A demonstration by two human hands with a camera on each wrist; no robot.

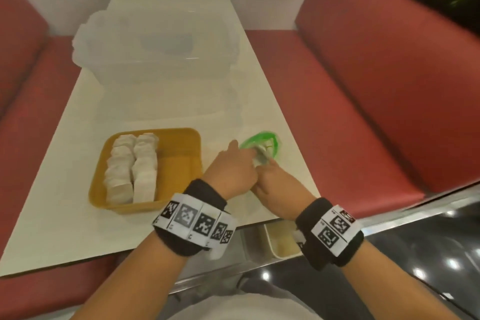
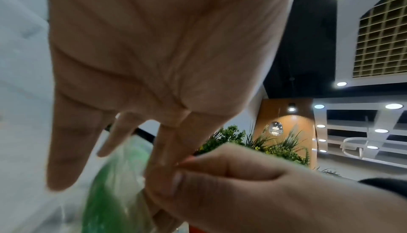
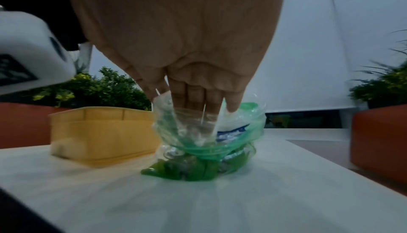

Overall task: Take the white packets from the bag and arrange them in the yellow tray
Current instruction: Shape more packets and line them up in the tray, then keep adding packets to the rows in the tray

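A green and clear plastic bag [image 1: 270, 138] [image 3: 198, 149] [image 2: 110, 193] stands on the white table to the right of the yellow tray [image 1: 181, 132] [image 3: 99, 132]. Two rows of white packets [image 1: 132, 166] fill the tray's left half; its right half is bare. Both hands meet at the bag's mouth. My left hand [image 1: 231, 171] [image 2: 154, 62] reaches in from the left with straight fingers. My right hand [image 1: 278, 184] [image 3: 187, 45] [image 2: 242, 184] pinches the bag's clear rim between thumb and forefinger. A white packet with blue print [image 3: 231, 132] shows through the bag.
A large clear lidded box [image 1: 161, 47] sits at the far end of the table [image 1: 65, 215]. Red benches [image 1: 363, 86] run along both sides. A small beige bin [image 1: 280, 239] stands below the table's near right corner.
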